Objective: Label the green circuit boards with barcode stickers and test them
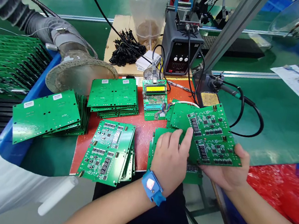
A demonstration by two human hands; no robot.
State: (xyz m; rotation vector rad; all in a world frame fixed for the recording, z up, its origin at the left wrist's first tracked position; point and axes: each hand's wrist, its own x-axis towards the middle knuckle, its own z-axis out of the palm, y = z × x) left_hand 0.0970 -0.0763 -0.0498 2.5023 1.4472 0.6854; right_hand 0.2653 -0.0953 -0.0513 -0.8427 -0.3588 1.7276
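Note:
My right hand (228,175) grips a green circuit board (213,132) by its right edge, thumb on top and fingers beneath. The board is tilted, with two black digit displays facing up. My left hand (172,158), with a blue wrist strap (153,187), lies over another green board (160,135) below, fingers stretched out. Its index fingertip is by the held board's left side; whether it touches is unclear, and its thumb is hidden. Behind the held board, further boards (178,114) lie partly covered. A small programmer board (154,98) with a lit yellow screen stands just beyond.
Stacks of green boards stand at left (47,116), centre (114,94) and front (107,150). A wide fume hose (80,70) hangs at left. Behind are a soldering station (181,46) and black cables (126,47). At right, a soldering iron (230,90) sits above red bags (280,189).

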